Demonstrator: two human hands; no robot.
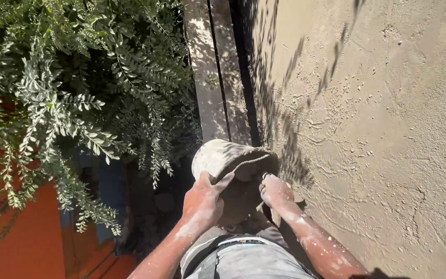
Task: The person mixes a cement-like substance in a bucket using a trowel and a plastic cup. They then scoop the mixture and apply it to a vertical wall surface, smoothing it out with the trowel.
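Head view, dusty hands (202, 199) w/ floppy bucket (233, 165)

Rough, matt wet plaster covers the wall (388, 129); the soft rubbery bucket (228, 165) is dust-caked.

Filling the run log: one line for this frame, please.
left hand: grips rim of bucket | right hand: inside bucket mouth, holding a tool, partly hidden | wall: wet rough plaster, right | foliage: left

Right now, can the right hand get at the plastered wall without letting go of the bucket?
Probably yes. The right hand grips the bucket rim right beside the wall, with nothing between them; the left hand also holds the bucket.
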